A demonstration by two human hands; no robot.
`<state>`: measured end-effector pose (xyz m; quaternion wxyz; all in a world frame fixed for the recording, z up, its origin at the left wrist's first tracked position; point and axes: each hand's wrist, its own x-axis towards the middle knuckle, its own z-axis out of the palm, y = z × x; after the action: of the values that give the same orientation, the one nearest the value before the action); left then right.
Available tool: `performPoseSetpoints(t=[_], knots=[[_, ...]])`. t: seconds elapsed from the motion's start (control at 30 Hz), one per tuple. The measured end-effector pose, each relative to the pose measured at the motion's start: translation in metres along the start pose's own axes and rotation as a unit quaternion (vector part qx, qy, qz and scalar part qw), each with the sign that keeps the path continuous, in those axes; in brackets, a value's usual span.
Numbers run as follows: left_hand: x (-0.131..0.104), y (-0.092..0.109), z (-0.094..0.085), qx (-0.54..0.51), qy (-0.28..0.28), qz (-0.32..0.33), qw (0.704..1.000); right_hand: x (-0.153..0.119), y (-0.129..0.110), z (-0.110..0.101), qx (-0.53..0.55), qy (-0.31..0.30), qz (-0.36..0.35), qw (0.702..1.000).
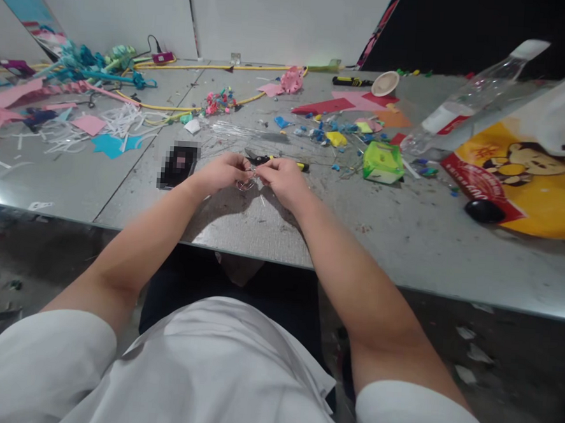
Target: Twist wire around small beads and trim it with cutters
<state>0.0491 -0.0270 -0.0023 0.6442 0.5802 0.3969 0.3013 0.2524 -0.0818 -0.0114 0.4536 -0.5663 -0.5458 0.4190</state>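
A grey worktop (381, 243) is being shown from above, with the hands taken as the centre of a clock. At six o'clock, a white short-sleeved shirt (196, 366) is being worn by the person seated at its near edge. At three o'clock, the right end is being filled by a yellow and red bag (546, 196). Between two and three, a clear plastic bottle (486, 90) is being seen, tilted in view. Towards ten, space is being taken up by a bunch of teal material (88, 62); between nine and ten, by a tangle of white strips (129, 122).

At the centre, the left hand (225, 171) and right hand (284, 176) are being held close together, palms down, thumbs and fingers closed to a pinch. At nine o'clock, a dark flat item (177, 165) is being hidden by blurring. Near three, a green box (384, 163) is being seen. Just beyond the hands, black and yellow pliers (268, 160) are being partly covered by the fingers. Near one, a pink paper flower (291, 80) is being shown. Between the hands, a thin looped strand (246, 185) is being pinched by the fingertips of both; its material cannot be told.
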Motion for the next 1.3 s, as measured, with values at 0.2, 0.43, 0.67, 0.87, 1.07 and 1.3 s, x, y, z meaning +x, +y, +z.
performPoseSetpoints(t=[0.2, 0.43, 0.67, 0.87, 1.07, 1.3], knots=[[0.001, 0.0, 0.0, -0.006, 0.008, 0.001, 1.0, 0.003, 0.002, 0.006, -0.042, 0.012, 0.008, 0.999], [-0.003, 0.007, 0.003, -0.023, 0.028, -0.017, 0.999, 0.006, 0.003, 0.006, -0.067, 0.017, -0.032, 0.997], [-0.005, 0.011, 0.006, -0.022, 0.047, 0.011, 0.999, 0.003, -0.007, 0.001, -0.084, 0.037, -0.066, 0.994], [-0.004, 0.012, 0.006, -0.007, 0.035, 0.031, 0.999, 0.007, -0.002, -0.001, -0.147, 0.022, -0.119, 0.982], [-0.001, 0.008, 0.002, 0.03, 0.042, 0.045, 0.998, 0.01, 0.002, -0.003, -0.196, 0.002, -0.161, 0.967], [0.0, 0.007, 0.001, 0.029, 0.05, 0.031, 0.998, 0.003, -0.006, -0.002, -0.197, 0.0, -0.147, 0.969]])
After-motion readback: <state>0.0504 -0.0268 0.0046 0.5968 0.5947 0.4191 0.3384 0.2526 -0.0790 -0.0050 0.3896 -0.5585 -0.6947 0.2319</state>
